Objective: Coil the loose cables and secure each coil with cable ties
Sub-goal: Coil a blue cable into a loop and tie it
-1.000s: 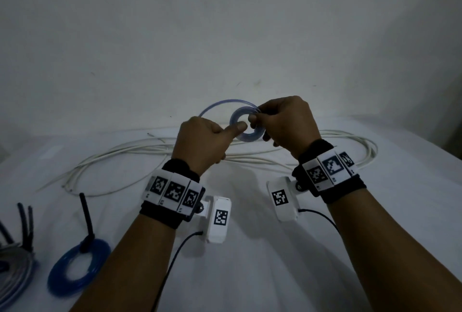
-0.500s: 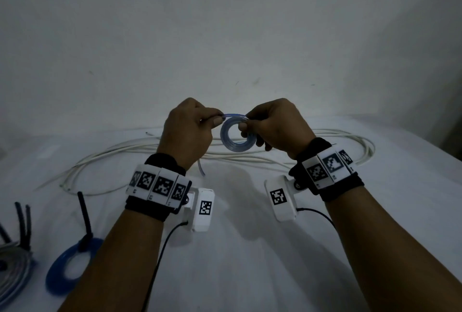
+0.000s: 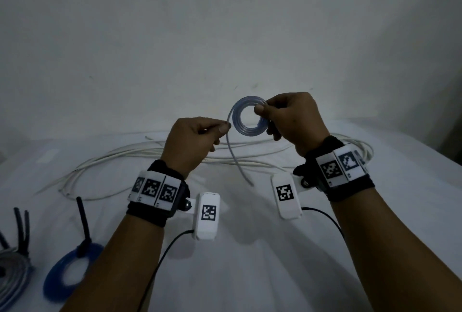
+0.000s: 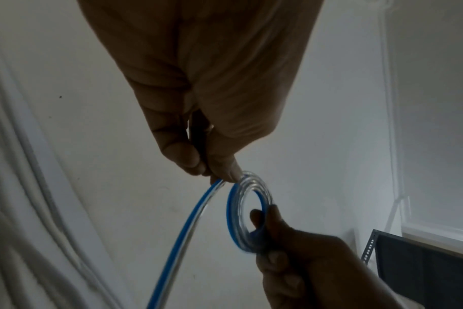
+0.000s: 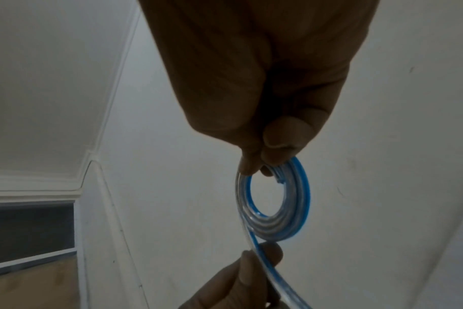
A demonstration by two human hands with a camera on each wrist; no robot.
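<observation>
Winding on: right hand (image 3: 291,118) pinches the clear-blue coil (image 3: 247,118), now raised; left hand (image 3: 192,140), dropped lower, pinches the loose tail (image 3: 236,159) to feed another turn.

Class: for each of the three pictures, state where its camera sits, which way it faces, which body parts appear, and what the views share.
Head: worn on the head, facing forward and down at the table; both forearms and hands show.
Left wrist: looks along the left hand toward the right hand.
Right wrist: looks along the right hand toward the left hand's fingers.
Shared: all show both hands pinching the clear-and-blue cable coil.
</observation>
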